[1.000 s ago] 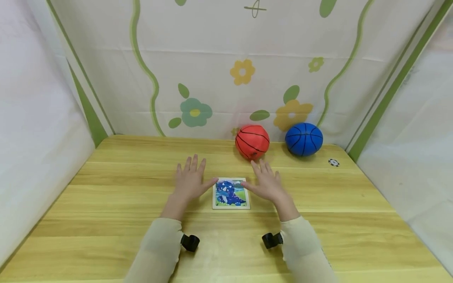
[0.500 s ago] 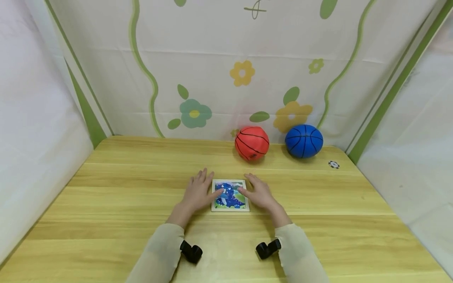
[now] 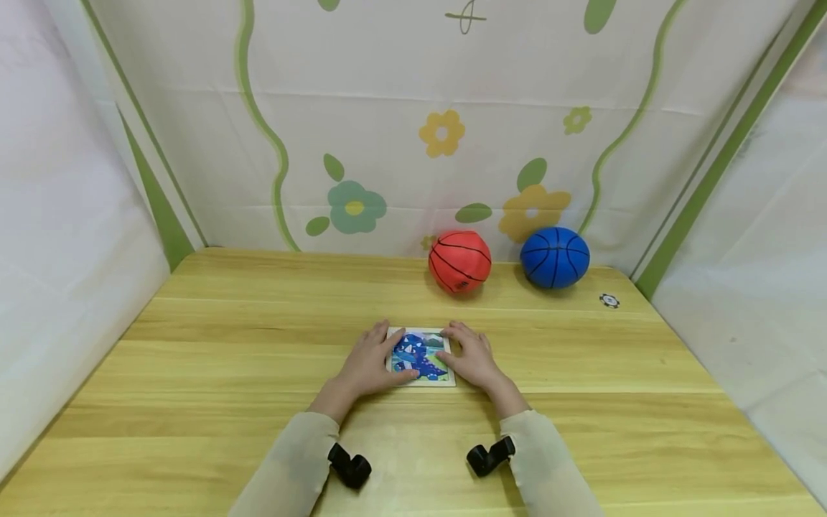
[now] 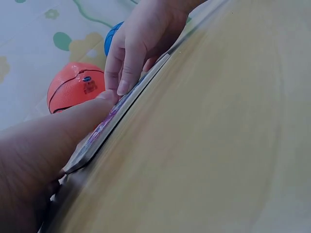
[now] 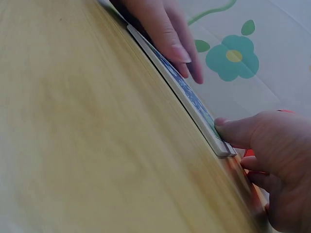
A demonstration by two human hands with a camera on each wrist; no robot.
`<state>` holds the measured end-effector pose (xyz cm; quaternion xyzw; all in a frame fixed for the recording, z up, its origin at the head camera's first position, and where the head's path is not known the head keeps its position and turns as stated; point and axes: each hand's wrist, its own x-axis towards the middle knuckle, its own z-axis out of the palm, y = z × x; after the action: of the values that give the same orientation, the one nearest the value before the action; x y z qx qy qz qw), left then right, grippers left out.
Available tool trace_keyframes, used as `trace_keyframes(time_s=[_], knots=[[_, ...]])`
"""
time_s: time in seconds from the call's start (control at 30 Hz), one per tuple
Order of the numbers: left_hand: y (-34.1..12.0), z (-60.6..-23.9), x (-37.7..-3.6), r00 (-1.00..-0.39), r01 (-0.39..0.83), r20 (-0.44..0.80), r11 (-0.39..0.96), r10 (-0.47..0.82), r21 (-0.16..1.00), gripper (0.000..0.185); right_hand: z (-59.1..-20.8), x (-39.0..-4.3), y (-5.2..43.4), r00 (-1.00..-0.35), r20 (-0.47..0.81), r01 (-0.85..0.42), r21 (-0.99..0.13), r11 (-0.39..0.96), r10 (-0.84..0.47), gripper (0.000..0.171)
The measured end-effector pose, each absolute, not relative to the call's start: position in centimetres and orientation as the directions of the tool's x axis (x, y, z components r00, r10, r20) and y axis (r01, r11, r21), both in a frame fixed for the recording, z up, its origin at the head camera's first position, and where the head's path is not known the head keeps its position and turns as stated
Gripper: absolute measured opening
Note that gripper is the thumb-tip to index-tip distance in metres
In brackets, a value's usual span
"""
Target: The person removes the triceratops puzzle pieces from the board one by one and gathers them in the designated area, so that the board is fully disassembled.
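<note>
a thin, stiff puzzle board (image 3: pixel 421 357) lies flat near the middle of the worktop (image 3: pixel 213 337) — light, likely slippery. it is gripped at opposite edges by the left hand (image 3: pixel 370 362) and right hand (image 3: pixel 469 357), thumbs on top — the best hold.

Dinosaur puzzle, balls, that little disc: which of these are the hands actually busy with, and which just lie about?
In use:
dinosaur puzzle board, gripped at its edges by left hand and right hand.

Lying about:
red ball
blue ball
small black-and-white disc
</note>
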<state>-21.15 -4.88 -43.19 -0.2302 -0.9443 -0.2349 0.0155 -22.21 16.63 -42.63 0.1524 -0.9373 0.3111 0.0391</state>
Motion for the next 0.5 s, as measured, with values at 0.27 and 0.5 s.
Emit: trace_keyframes(time_s=[0.27, 0.5], knots=[[-4.83, -43.41, -21.08, -0.877, 0.472, 0.113, 0.799, 0.466, 0.373, 0.087, -42.55, -22.3, 16.69, -0.955, 0.14, -0.295, -0.565, 0.771, -0.263, 0.035], [-4.78, -43.42, -21.0, -0.87, 0.489, 0.114, 0.804, 0.48, 0.338, 0.086, -42.33, -22.24, 16.52, -0.96, 0.127, -0.276, -0.57, 0.774, -0.249, 0.034]])
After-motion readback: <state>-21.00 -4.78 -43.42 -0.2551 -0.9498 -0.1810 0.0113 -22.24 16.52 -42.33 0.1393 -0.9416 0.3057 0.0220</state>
